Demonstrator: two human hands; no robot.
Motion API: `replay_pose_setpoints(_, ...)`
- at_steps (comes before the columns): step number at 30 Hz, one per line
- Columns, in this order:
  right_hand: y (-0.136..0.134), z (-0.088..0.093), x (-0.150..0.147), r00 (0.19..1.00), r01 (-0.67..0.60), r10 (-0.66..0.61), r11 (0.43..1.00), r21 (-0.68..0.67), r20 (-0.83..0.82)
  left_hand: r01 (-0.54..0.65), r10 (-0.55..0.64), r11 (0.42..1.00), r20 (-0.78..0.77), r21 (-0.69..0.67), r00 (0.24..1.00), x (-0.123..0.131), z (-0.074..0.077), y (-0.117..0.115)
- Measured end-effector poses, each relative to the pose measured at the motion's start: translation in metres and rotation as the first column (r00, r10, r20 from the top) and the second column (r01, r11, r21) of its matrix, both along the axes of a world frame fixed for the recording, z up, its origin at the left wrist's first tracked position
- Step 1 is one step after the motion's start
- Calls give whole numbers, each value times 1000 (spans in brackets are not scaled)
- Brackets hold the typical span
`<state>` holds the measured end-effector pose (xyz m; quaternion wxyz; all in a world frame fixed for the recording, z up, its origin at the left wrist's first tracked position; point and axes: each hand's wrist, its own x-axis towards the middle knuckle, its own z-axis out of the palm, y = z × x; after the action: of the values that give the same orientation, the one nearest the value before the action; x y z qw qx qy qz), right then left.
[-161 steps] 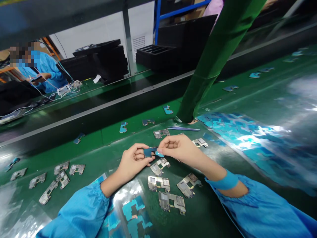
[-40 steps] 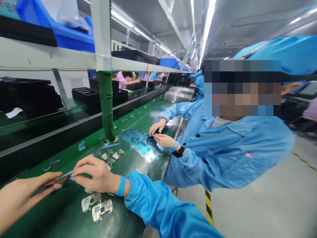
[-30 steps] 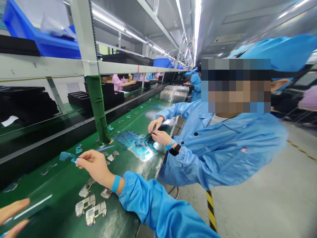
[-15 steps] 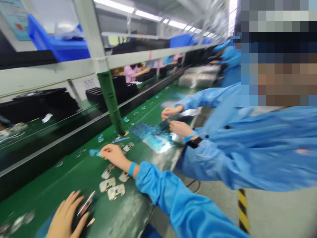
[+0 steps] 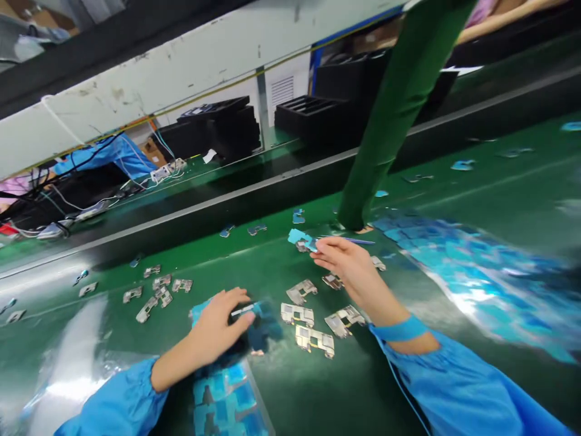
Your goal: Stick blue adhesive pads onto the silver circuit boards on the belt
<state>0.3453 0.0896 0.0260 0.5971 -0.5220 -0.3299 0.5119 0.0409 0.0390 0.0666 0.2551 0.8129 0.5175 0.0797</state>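
Note:
My right hand [image 5: 351, 269] is closed, with thumb and fingers pinching a small part covered in light-blue film [image 5: 299, 236] above the green table. My left hand [image 5: 220, 324] lies around a dark block [image 5: 265, 333], fingers and thumb curved about it. A thin silvery strip shows between that thumb and the fingers; the rest of the block is partly hidden and blurred. Between the hands lie several small metal plates with cut-outs [image 5: 297, 315]. A sheet of blue film pieces [image 5: 224, 399] extends below my left hand.
A wide spread of blue film pieces [image 5: 490, 278] covers the table at right. A green-wrapped post [image 5: 385, 121] rises behind my right hand, near a thin purple tool [image 5: 358, 240]. More metal plates [image 5: 161, 290] lie at left, beside clear plastic [image 5: 75, 357]. Black trays [image 5: 218, 130] stand behind.
The view has swung left and down, and the co-worker at right is out of sight. My right hand still pinches the blue part. My left hand now curves around the dark block.

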Motion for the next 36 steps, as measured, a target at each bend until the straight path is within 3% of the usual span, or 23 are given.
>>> replay_pose_setpoints(3,-2,3,-1,1000,-13,13,1000,-22,6,118,-127,990,-114,-81,985,0,-17,-14)
replay_pose_setpoints(6,-2,4,4,1000,-2,3,1000,-26,12,237,-235,971,-203,-14,951,-4,-32,-18)
replay_pose_setpoints(10,1,7,25,992,124,-124,992,11,30,309,-292,950,-250,33,923,-6,-25,-2)
replay_pose_setpoints(13,5,7,43,973,227,-228,973,33,23,290,-258,949,-224,124,940,12,-9,26)
replay_pose_setpoints(15,8,4,51,962,271,-271,962,32,10,308,-275,933,-178,189,945,39,-7,54)
replay_pose_setpoints(17,12,-1,55,951,308,-308,951,24,2,331,-317,918,-100,219,943,73,-15,87)
replay_pose_setpoints(21,20,-12,58,930,368,-368,930,7,3,280,-293,933,28,224,956,142,-45,150)
replay_pose_setpoints(25,23,-13,59,923,385,-385,923,14,-6,272,-294,944,96,189,951,169,-57,181)
replay_pose_setpoints(28,20,-7,57,942,336,-336,941,30,-9,275,-296,952,180,135,938,160,-50,179)
replay_pose_setpoints(32,11,1,40,981,196,-196,980,27,-1,209,-201,978,313,9,928,123,-47,142)
replay_pose_setpoints(34,6,3,28,996,93,-93,996,4,11,146,-65,979,462,-142,884,105,-52,116)
replay_pose_setpoints(36,2,2,14,999,-45,46,999,-24,27,98,153,933,627,-347,764,92,-59,93)
